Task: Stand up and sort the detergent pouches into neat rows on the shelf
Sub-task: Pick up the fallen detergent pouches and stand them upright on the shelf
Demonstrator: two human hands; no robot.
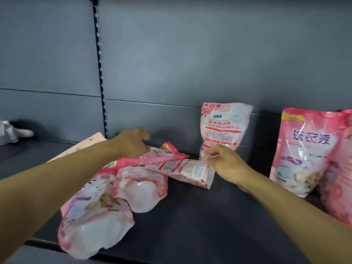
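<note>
Several pink detergent pouches sit on a dark shelf [200, 216]. One pouch [222, 128] stands upright against the back wall, its printed back facing me. My right hand [224, 162] pinches its lower left corner. Two larger pouches [302, 149] stand at the right edge. A pile lies flat at the left: a pouch [186, 170] on its side in the middle, another [141, 185] beside it, and a big one [93, 223] at the front edge. My left hand [133, 143] reaches over the pile with curled fingers touching the top of a lying pouch.
The grey back panel has a slotted upright rail [100, 69]. A crumpled white wrapper [11, 132] lies at the far left of the shelf. Bare shelf shows between the pile and the standing pouches on the right.
</note>
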